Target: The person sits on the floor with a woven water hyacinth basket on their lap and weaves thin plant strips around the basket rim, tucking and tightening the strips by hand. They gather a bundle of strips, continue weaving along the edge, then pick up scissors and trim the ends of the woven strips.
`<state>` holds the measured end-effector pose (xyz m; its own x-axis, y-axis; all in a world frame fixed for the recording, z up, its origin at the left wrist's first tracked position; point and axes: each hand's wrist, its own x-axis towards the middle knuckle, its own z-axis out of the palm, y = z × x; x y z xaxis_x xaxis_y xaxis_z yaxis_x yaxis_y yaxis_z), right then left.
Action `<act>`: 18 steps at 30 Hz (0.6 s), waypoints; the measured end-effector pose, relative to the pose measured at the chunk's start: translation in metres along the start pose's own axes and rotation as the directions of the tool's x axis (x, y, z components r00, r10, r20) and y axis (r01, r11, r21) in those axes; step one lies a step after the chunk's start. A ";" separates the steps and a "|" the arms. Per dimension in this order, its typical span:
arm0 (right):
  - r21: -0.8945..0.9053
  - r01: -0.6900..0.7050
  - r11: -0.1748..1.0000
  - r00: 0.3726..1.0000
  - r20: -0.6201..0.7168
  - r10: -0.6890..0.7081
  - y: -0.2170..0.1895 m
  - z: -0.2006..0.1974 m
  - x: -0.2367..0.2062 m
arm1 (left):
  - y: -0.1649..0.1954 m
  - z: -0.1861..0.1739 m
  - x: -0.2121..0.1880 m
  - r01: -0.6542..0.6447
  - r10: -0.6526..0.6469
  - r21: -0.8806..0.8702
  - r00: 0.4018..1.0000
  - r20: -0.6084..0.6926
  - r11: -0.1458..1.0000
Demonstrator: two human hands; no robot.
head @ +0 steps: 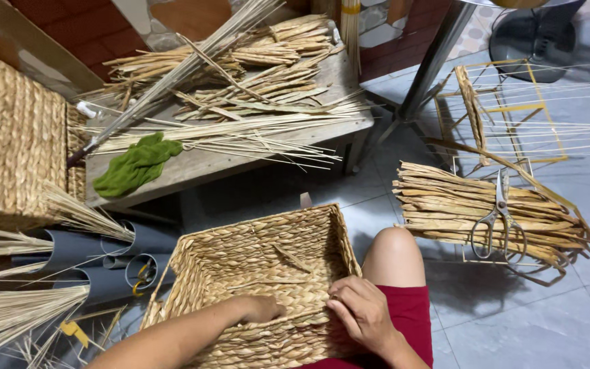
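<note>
We look down at a woven basket (254,273) resting on our lap, tipped so its open mouth faces us, its long axis running left to right across the view. Our left hand (262,309) reaches inside the basket with the fingers curled down against the woven floor; we cannot tell whether they pinch a strand. Our right hand (360,311) presses on the near right rim, fingers bent together on the weave, just beside our bare knee (394,256). The two hands lie near each other, the right one nearer the rim. To the far right, scissors (498,222) lie on a bundle of dried stalks (445,205) on the tiled floor (527,321), well apart from both hands.
</note>
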<state>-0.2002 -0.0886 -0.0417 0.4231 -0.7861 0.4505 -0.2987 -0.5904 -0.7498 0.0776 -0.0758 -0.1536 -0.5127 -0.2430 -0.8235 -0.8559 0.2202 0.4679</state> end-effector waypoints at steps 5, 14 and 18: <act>-0.029 -0.019 0.999 1.000 0.023 0.019 -0.002 0.005 0.001 | -0.004 0.000 0.002 -0.005 0.005 0.021 1.000 0.020 1.000; -0.076 -0.031 0.997 0.999 0.040 0.034 -0.005 0.007 0.006 | -0.002 0.000 0.017 -0.118 0.129 0.171 0.990 -0.051 0.978; -0.073 0.010 0.997 0.999 0.033 -0.008 -0.004 0.006 0.004 | 0.002 0.013 0.039 -0.324 0.321 -0.242 0.946 -0.055 0.914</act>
<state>-0.1924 -0.0883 -0.0400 0.4538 -0.7749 0.4400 -0.3562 -0.6104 -0.7075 0.0563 -0.0726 -0.1888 -0.7630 -0.2112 -0.6109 -0.6329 0.0516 0.7725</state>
